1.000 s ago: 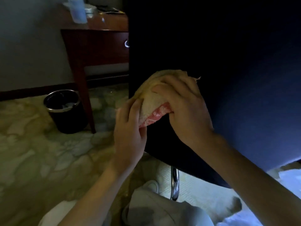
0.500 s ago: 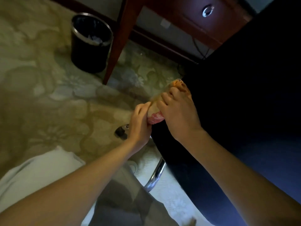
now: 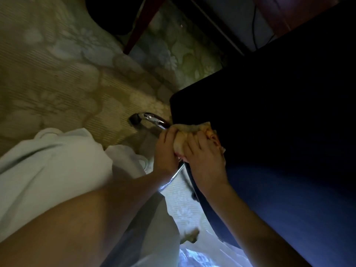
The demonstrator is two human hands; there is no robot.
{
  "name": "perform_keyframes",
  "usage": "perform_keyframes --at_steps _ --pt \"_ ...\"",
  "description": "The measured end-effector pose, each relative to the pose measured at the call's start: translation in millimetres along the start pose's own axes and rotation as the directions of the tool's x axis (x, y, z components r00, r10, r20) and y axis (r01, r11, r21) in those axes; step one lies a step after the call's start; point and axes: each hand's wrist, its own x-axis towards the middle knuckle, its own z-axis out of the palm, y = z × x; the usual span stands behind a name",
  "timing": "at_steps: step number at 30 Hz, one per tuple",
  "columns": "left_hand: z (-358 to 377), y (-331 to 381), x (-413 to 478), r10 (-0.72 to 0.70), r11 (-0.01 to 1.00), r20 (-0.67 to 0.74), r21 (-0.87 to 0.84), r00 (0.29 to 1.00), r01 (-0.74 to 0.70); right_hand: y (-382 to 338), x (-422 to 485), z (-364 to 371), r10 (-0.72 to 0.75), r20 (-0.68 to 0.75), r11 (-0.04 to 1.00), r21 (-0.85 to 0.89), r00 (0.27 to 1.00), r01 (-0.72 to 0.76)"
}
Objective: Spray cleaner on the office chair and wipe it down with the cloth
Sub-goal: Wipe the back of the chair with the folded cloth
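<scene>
Now lower down the chair (image 3: 269,112) than before, left hand (image 3: 166,151) and right hand (image 3: 204,160) both grip the cloth (image 3: 189,132) bunched between them, at its bottom corner.

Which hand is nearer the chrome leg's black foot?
Left. The left hand grips the cloth on the chrome leg, near the black foot; the right hand is farther, against the chair.

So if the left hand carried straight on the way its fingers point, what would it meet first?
The cloth, which the left hand grips. Beyond that, the hand points up the picture toward the chrome chair leg, probably next in line, though depth here is unclear.
</scene>
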Motion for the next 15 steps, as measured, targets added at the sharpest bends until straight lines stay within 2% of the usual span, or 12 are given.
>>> perform_keyframes --at_steps 2,6,9,11,13,15 --pt "4.5 -14.5 -14.4 0.018 1.0 0.036 -0.01 0.999 -0.018 -11.9 -8.0 15.1 0.015 0.023 0.994 0.111 1.0 -0.018" --pt "8.7 -33.6 -35.9 0.016 1.0 0.171 -0.023 0.985 -0.012 -30.9 -28.0 38.7 0.024 0.05 0.99 0.137 0.998 -0.03" --pt "9.3 -46.1 -37.2 -0.033 0.994 0.361 0.106 0.932 -0.006 -44.6 -43.9 56.3 0.114 0.098 0.954 0.268 0.989 -0.137" --pt "2.3 -47.4 -39.0 -0.037 0.978 0.503 0.196 0.864 -0.072 -51.3 -60.0 59.2 0.205 0.154 0.904 0.349 0.967 -0.247" --pt "-3.4 -51.1 -41.1 0.065 0.934 0.616 0.24 0.785 -0.266 -54.3 -83.7 52.7 0.243 0.241 0.858 0.398 0.94 -0.324" --pt "-8.9 -51.1 -42.4 0.198 0.848 0.683 0.241 0.703 -0.472 -53.8 -108.8 47.0 0.273 0.18 0.846 0.423 0.945 -0.325"
